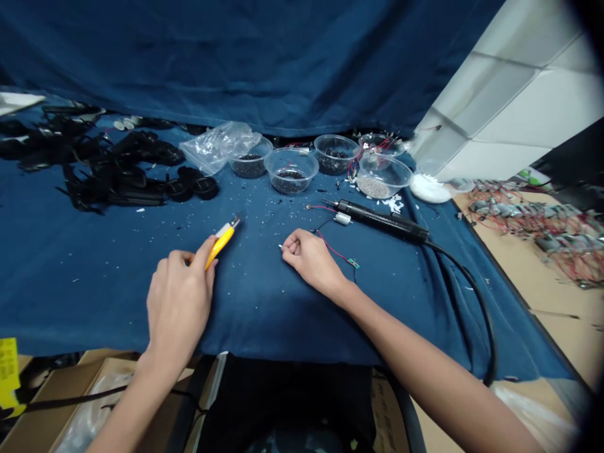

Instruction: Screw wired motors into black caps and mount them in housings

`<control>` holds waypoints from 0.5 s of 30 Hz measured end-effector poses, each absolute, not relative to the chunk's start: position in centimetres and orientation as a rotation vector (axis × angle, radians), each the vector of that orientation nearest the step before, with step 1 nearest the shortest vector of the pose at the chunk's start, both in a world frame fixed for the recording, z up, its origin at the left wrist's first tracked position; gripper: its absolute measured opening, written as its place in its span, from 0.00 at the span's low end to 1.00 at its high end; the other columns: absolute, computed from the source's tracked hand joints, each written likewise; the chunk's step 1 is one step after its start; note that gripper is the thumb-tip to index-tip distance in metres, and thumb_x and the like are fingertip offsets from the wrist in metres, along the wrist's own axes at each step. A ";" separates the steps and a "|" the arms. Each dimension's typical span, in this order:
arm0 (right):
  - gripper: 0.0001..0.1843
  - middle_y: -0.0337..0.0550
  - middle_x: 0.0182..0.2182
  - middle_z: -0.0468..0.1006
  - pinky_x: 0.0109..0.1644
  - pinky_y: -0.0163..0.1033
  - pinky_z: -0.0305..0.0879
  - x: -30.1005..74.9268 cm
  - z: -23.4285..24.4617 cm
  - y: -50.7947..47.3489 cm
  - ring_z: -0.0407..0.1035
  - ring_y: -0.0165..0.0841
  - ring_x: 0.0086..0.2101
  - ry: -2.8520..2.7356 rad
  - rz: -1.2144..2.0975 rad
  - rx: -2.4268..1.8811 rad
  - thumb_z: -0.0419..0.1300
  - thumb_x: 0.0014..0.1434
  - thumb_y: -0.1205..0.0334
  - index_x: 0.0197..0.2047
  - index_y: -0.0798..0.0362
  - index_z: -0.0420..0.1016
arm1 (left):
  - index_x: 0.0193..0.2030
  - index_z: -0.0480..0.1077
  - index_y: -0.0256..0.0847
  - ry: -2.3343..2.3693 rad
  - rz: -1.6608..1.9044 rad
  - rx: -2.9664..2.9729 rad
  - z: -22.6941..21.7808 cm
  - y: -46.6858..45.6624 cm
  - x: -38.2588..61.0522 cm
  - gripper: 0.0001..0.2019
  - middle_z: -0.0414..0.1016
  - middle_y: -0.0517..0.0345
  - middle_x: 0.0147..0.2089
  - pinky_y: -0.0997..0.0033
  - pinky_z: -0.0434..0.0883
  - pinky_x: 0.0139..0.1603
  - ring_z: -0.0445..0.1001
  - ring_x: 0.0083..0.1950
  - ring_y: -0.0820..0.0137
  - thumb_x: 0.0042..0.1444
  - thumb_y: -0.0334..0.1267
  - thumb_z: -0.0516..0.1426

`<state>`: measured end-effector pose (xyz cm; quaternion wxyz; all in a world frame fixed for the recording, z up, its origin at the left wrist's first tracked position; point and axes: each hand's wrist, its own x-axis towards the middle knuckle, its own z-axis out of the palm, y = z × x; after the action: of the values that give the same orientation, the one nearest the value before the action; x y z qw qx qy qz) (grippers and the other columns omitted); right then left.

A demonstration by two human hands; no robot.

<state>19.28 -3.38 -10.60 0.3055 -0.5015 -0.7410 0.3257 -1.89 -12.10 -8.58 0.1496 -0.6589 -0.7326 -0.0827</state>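
Observation:
My left hand (179,299) is closed around a yellow utility knife (220,246), its blade end pointing up and to the right above the blue cloth. My right hand (312,259) is in a pinch, and a tiny white piece (280,246) sticks out at the fingertips. Just beyond the right hand lie a small silver cylinder (343,218) with thin red and black wires and a little green circuit board (353,263). A black electric screwdriver (384,221) rests behind them, its tip to the left and its cable running off right.
Clear plastic bowls (291,165) of small black and grey parts line the back, beside a crumpled plastic bag (221,146). Black plastic parts (136,167) are heaped at left. Wired components (533,214) cover the cardboard at right. White specks dot the blue cloth (264,302).

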 end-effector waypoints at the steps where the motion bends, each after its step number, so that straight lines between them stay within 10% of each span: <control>1: 0.02 0.41 0.30 0.72 0.36 0.34 0.61 19.4 -10.5 -3.4 0.63 0.26 0.29 -1.944 0.893 -1.266 0.57 0.56 0.68 0.33 0.56 0.70 | 0.65 0.62 0.44 -2.082 -0.223 -1.912 -8.7 -11.9 -1.9 0.22 0.70 0.43 0.44 0.60 0.63 0.39 0.69 0.42 0.54 0.67 0.44 0.46; 5: 0.04 0.38 0.31 0.69 0.35 0.32 0.62 19.5 -9.8 -4.4 0.62 0.25 0.29 -1.940 0.968 -0.878 0.58 0.58 0.63 0.37 0.54 0.70 | 0.62 0.65 0.43 -2.048 -0.676 -2.042 -8.3 -11.7 -0.1 0.21 0.69 0.42 0.52 0.47 0.62 0.52 0.67 0.52 0.51 0.64 0.44 0.52; 10: 0.03 0.38 0.33 0.69 0.37 0.33 0.63 19.1 -8.8 -6.2 0.64 0.25 0.32 -1.819 0.904 -0.682 0.59 0.59 0.67 0.38 0.52 0.69 | 0.50 0.71 0.45 -2.007 -1.860 -2.387 -6.9 -12.0 3.5 0.10 0.74 0.58 0.46 0.70 0.70 0.50 0.73 0.47 0.70 0.62 0.40 0.56; 15: 0.02 0.39 0.33 0.70 0.36 0.32 0.64 18.8 -8.3 -6.7 0.66 0.25 0.32 -1.703 1.045 -0.702 0.59 0.59 0.65 0.38 0.52 0.70 | 0.42 0.74 0.44 -2.061 -2.236 -2.186 -6.8 -12.1 4.8 0.05 0.76 0.61 0.42 0.78 0.71 0.46 0.75 0.43 0.75 0.59 0.37 0.60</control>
<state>18.83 -6.70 -8.34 0.4898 -0.2889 -0.7012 0.4301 4.83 -12.08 -6.83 -0.2973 -0.5574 -0.5255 -0.5699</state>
